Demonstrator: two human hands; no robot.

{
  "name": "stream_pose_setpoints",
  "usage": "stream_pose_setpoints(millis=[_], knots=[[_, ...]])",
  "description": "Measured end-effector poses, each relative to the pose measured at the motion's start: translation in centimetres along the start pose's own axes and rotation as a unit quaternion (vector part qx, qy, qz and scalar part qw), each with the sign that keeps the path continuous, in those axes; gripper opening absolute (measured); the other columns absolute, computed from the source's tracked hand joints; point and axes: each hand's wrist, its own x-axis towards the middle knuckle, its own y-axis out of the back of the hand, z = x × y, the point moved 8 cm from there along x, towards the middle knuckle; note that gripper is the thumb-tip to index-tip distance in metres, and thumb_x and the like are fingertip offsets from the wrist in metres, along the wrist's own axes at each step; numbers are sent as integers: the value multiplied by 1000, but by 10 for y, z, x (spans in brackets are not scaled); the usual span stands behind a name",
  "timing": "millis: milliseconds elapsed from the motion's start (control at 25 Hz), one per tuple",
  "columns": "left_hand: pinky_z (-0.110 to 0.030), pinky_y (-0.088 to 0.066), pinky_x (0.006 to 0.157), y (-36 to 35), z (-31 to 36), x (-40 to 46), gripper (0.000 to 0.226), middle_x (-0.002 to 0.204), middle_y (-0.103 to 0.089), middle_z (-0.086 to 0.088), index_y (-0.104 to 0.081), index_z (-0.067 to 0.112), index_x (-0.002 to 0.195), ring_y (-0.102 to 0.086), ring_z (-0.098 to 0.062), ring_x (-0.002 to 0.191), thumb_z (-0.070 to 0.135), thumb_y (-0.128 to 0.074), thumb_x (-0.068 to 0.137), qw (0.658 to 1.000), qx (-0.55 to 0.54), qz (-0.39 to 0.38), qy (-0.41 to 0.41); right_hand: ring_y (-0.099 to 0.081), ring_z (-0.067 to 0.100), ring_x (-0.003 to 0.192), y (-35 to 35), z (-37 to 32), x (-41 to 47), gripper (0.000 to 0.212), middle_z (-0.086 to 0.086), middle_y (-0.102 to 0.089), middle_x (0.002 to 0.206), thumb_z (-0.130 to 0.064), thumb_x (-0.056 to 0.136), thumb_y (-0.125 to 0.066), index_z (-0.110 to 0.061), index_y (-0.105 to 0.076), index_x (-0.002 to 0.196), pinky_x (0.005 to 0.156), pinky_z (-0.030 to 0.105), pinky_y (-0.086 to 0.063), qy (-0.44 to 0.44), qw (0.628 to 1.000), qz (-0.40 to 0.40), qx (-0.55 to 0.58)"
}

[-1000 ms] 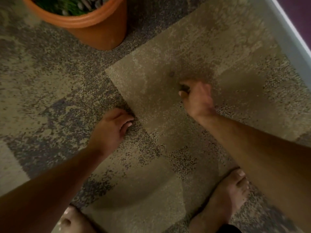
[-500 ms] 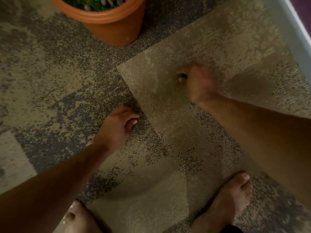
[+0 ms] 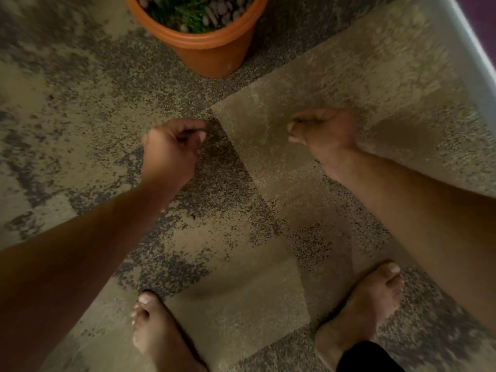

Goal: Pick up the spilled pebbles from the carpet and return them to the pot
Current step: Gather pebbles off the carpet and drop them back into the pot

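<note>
**Operator:** Head view inventory, please. How many of each item were visible?

**Inspector:** One pot (image 3: 214, 53), two hands, two bare feet. The pot was terracotta orange with a rolled rim, standing upright on the carpet (image 3: 80, 108) at the top centre of the view, its far rim cut off by the edge. Inside it were green foliage and a layer of grey-brown pebbles (image 3: 217, 9), smooth and oval. Their number could not be counted, and no single long axis applied, as they lay at mixed angles.

**Operator:** Were any pebbles on the carpet?

**Inspector:** None could be distinguished. The carpet was mottled tan and dark grey, and the picture was blurred.

**Operator:** State of the hands?

**Inspector:** The left hand (image 3: 171, 149) was curled into a loose fist, fingers folded toward the palm, knuckles up, below and left of the pot. Whether it enclosed a pebble could not be determined. The right hand (image 3: 324, 132) was also curled, fingertips bunched and pointing left, low over the tan carpet tile. It was motion-blurred, so its contents could not be determined either.

**Operator:** And the feet?

**Inspector:** The left foot (image 3: 158, 334) and right foot (image 3: 365, 302) stood flat on the carpet near the bottom edge, toes pointing toward the pot.
</note>
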Motion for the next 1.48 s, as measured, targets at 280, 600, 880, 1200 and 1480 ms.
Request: stream_pose_setpoints(millis=[280,600,880,1200,1480], knots=[[-18,-56,76,36,61,37,16,88,-71,6,-72,17,101,-66,3,78,17,-67,86,996,-54,41,-50,-72,11,76,-27,-85,-12,21,-1,-69,86,-3,83,-70,-5,-69,104,77,28,-61,65,993,-19,98],[-26,-55,84,65,112,97,24,110,-69,-10,-66,3,110,-65,-15,97,11,-64,87,985,-127,119,4,-71,13,83,-57,-160,12,23,4,-69,88,-4,85,-68,0,-67,108,82,32,-61,113,988,-34,100],[-1,-46,65,77,77,82,32,113,-67,3,-63,20,120,-60,3,90,20,-59,89,993,-36,108,22,-64,31,105,-65,-174,11,27,21,-66,113,-11,85,-53,0,-62,108,92,50,-55,224,968,-10,-113],[-28,-49,85,25,-30,-39,24,122,-61,-7,-66,20,112,-61,-24,107,26,-63,89,993,113,16,28,-48,16,131,-41,-55,-58,45,5,-50,144,-21,95,-55,-14,-46,139,106,22,-35,221,928,-85,-287],[-41,-44,102,-20,-93,-118,50,140,-50,-10,-53,14,134,-49,-32,125,23,-66,87,967,220,-107,65,-3,24,149,-25,79,-78,72,8,-4,162,-50,97,-37,-15,-7,152,121,41,-8,220,787,-134,-561]])
